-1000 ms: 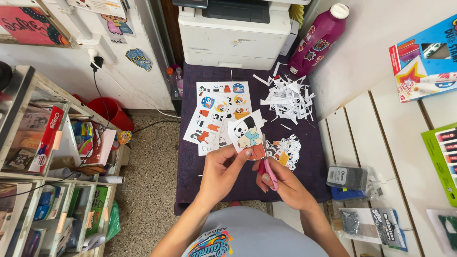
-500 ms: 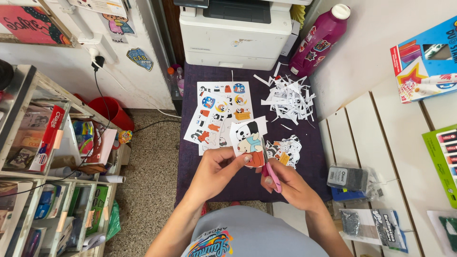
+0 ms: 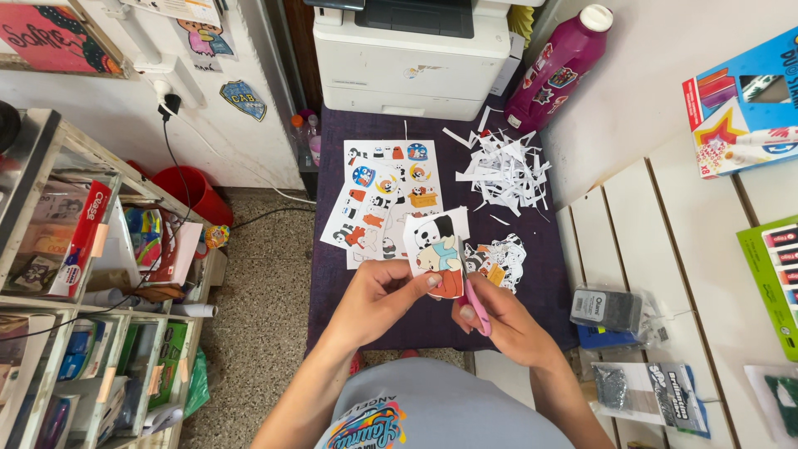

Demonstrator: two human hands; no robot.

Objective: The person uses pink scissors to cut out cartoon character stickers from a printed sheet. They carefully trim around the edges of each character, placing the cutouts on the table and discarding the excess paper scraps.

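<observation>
My left hand (image 3: 378,298) pinches a paper piece printed with cartoon bears (image 3: 435,245) and holds it above the purple table (image 3: 328,274). My right hand (image 3: 499,320) grips pink-handled scissors (image 3: 471,291), whose blades meet the paper's right edge. Printed sticker sheets (image 3: 382,195) lie on the table just beyond my hands. A small heap of cut-out figures (image 3: 501,259) sits to the right of the held piece.
White paper scraps (image 3: 505,170) are piled at the table's far right. A white printer (image 3: 411,54) stands at the back, a magenta bottle (image 3: 559,68) beside it. White slatted boards (image 3: 665,274) with packets lie on the right, shelves (image 3: 75,274) on the left.
The held paper has turned slightly in my left hand and the scissors have worked further along its right edge. Everything on the table is as before.
</observation>
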